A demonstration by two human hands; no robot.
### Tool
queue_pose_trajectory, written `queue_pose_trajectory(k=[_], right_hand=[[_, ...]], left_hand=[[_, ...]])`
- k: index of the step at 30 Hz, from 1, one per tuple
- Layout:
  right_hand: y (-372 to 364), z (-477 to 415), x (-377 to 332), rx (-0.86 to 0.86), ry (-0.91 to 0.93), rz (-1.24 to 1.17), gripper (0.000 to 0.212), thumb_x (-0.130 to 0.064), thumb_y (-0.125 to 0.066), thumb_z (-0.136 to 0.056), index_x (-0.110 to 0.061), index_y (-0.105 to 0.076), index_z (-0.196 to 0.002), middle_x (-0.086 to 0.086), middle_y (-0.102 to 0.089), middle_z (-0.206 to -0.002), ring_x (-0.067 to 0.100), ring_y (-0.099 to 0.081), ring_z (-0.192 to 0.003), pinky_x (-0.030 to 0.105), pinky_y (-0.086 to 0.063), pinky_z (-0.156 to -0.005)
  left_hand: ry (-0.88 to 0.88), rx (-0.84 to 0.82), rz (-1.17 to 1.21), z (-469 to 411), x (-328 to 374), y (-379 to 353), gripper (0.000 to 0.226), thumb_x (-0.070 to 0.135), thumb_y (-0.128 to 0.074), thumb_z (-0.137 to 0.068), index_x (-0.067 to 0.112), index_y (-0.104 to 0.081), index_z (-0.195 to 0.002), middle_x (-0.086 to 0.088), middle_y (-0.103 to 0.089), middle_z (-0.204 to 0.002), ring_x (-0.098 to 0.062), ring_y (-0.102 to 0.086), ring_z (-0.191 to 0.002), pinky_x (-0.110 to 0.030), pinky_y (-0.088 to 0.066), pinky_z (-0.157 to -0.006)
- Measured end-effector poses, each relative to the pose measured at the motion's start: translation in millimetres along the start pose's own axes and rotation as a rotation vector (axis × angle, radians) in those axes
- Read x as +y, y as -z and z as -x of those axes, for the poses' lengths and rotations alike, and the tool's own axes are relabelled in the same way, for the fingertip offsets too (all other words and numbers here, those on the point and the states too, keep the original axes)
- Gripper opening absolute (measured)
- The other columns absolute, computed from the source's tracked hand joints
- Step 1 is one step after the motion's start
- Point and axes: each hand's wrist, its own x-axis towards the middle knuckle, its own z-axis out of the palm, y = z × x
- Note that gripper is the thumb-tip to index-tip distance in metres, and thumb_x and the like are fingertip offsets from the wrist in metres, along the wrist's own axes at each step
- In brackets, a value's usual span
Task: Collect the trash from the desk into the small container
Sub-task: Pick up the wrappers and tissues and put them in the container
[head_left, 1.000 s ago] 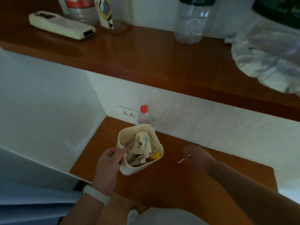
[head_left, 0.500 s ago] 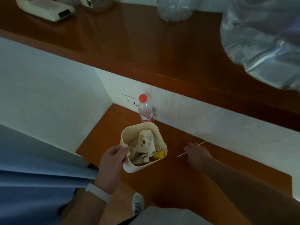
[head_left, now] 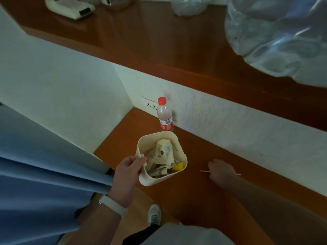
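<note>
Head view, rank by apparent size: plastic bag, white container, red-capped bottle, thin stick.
plastic bag, nearer the camera, so flattered
white container
red-capped bottle
thin stick, partly under the right hand

The left hand (head_left: 127,171) holds the small container (head_left: 160,181) by its near left rim, over the left part of the low desk (head_left: 194,195). A paper cup (head_left: 163,152) and other scraps lie inside it. Just behind it a bottle (head_left: 164,115) stands upright by the wall, with a socket (head_left: 150,104) to its left. To the right, apart from the container, a thin stick (head_left: 204,171) lies under the right hand (head_left: 220,171). Far behind and above runs a shelf (head_left: 159,41), with a plastic bag (head_left: 276,38) on its right part.
</note>
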Motion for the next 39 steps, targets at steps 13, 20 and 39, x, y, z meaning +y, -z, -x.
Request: queue_pose_trajectory(k=[13,20,39], right_hand=[[58.1,50.2,-6.6,0.241,0.149,-0.276,0.01,-0.021,-0.052,-0.093,-0.02,-0.059,-0.1,-0.003,-0.053,-0.097,0.011,-0.052,-0.085,0.026,-0.047,-0.079],[129.7,103.1,-24.2,0.581,0.048,-0.764,0.014,-0.016,-0.059,-0.09,-0.026,-0.054,-0.081,-0.005,-0.057,-0.075,0.009,-0.056,-0.063,0.022,-0.047,-0.055],[110.3,106.8,-75.1,0.452,0.136,-0.947,0.011,-0.023,-0.064,-0.089,-0.032,-0.058,-0.086,-0.009,-0.062,-0.077,0.004,-0.057,-0.067,0.02,-0.046,-0.061]], left_hand=[[0.0,-0.016,-0.005,0.3,-2.5,-17.7,0.013,0.016,-0.064,-0.096,0.005,-0.068,-0.091,-0.021,-0.065,-0.097,-0.031,-0.062,-0.093,-0.046,-0.052,-0.086],[-0.013,-0.035,0.009,-0.5,3.0,-22.1,0.014,0.015,-0.064,-0.097,0.004,-0.065,-0.089,-0.022,-0.062,-0.1,-0.036,-0.061,-0.096,-0.052,-0.052,-0.093],[-0.007,-0.022,0.04,4.7,4.8,-5.1,0.016,0.019,-0.064,-0.096,0.003,-0.068,-0.095,-0.021,-0.062,-0.105,-0.035,-0.059,-0.097,-0.059,-0.049,-0.101]])
